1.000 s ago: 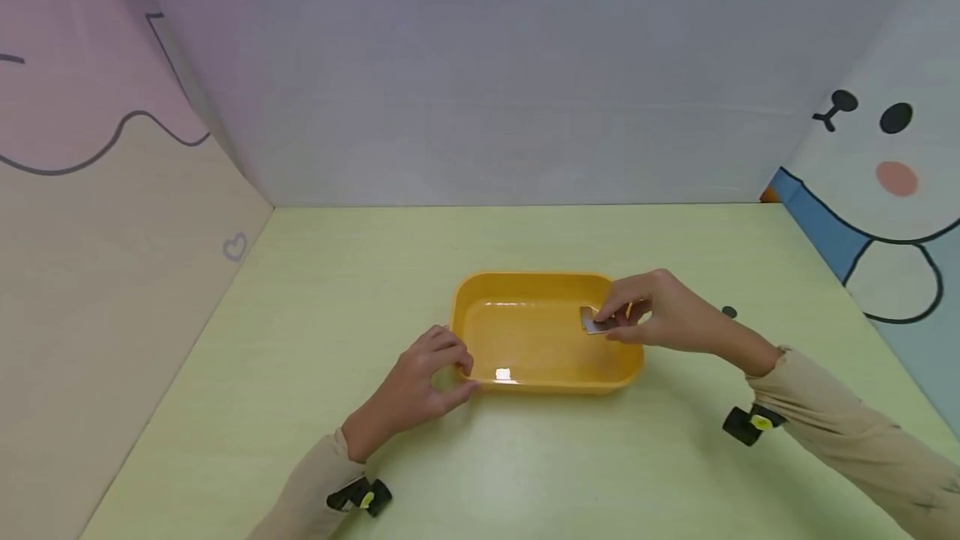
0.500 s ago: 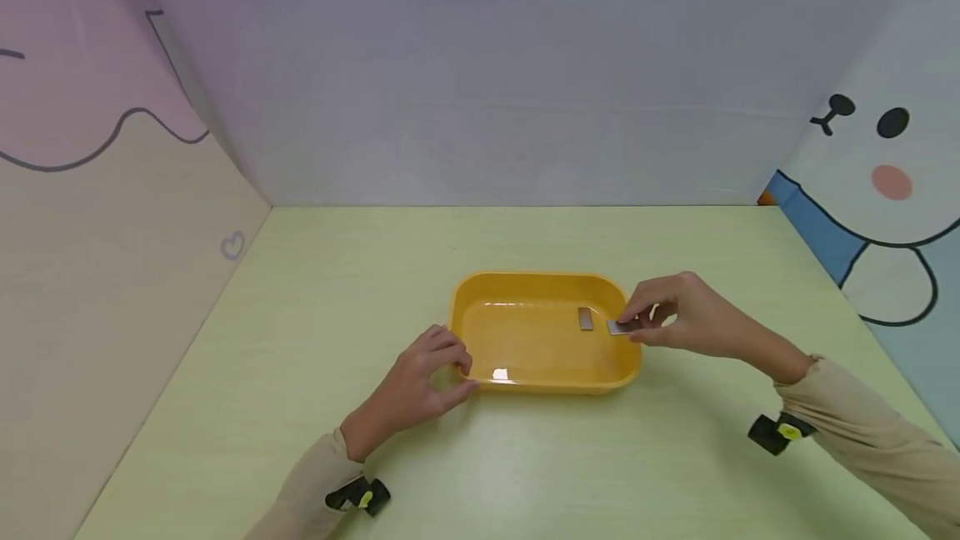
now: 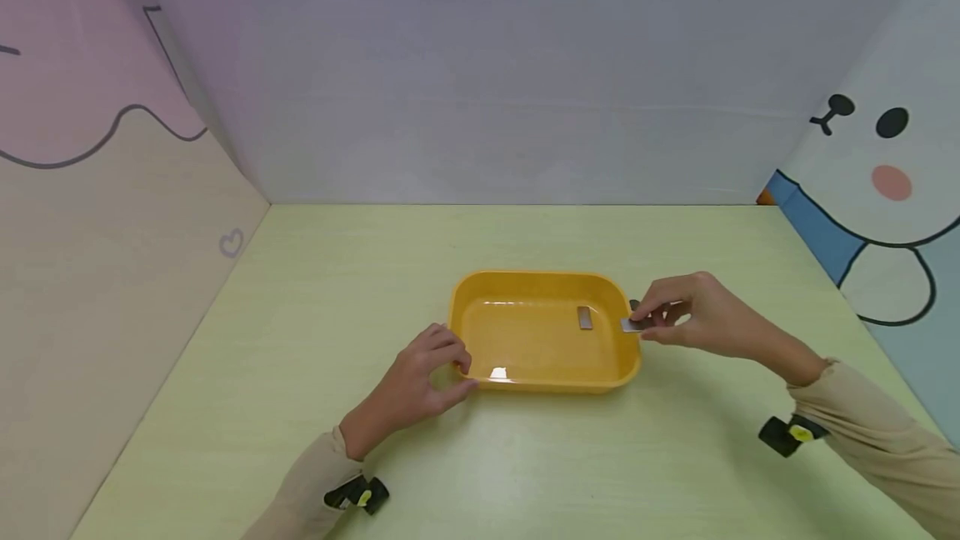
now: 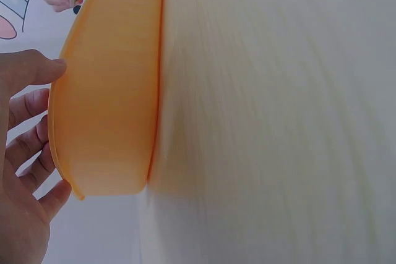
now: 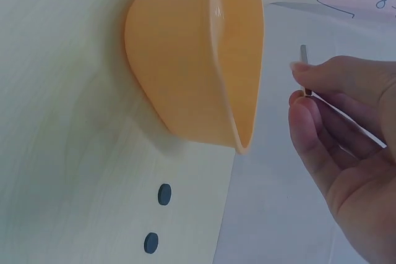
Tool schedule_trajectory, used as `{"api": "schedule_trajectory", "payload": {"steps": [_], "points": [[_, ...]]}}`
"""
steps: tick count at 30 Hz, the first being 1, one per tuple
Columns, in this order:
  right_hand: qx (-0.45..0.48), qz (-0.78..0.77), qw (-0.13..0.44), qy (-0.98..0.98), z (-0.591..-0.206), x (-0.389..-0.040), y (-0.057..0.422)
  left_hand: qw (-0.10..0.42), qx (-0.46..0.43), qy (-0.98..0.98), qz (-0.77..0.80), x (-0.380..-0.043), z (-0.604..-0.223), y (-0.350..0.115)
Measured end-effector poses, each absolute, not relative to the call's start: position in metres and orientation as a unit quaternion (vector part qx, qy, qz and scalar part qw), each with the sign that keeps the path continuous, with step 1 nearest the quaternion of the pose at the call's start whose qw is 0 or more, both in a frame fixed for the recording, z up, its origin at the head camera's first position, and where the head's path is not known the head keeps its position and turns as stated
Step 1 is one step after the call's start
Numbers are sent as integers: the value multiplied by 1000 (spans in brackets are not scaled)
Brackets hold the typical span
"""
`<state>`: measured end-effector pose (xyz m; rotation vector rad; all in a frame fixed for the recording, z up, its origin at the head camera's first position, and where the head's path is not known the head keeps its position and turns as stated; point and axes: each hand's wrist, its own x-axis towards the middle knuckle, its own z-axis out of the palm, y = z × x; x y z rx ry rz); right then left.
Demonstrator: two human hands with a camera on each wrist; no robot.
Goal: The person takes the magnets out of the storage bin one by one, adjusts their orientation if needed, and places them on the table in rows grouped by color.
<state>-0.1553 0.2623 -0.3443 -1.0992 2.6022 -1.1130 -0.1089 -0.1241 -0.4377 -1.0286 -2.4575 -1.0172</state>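
A yellow plastic tray (image 3: 540,387) rests on the table. My left hand (image 3: 422,382) grips its near left corner; in the left wrist view the thumb and fingertips meet the tray's rim (image 4: 54,109). A small flat silver rectangle (image 3: 585,317) lies inside the tray, toward the right. My right hand (image 3: 697,315) pinches a similar thin silver piece (image 3: 632,325) between thumb and fingers, over the tray's right rim. Edge-on in the right wrist view, the held piece (image 5: 304,60) sticks up past the fingertips, beyond the tray wall (image 5: 173,60).
Two small black discs, one nearer the tray (image 5: 164,194) and one farther out (image 5: 151,243), lie on the table to the tray's right. One black disc (image 3: 634,304) peeks out behind my right fingers. Walls with cartoon prints enclose the table (image 3: 360,273).
My right hand has moved rightward with its silver piece, from over the tray's inside to its right rim. The silver rectangle in the tray is now uncovered. My left hand stays put.
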Motion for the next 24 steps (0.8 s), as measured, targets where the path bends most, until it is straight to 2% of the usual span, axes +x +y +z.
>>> {"api": "schedule_trajectory", "payload": {"steps": [24], "points": [[-317,-364,52,874,-353,-161,286,175,-396,-838,-331,-108,-435,-125]]}}
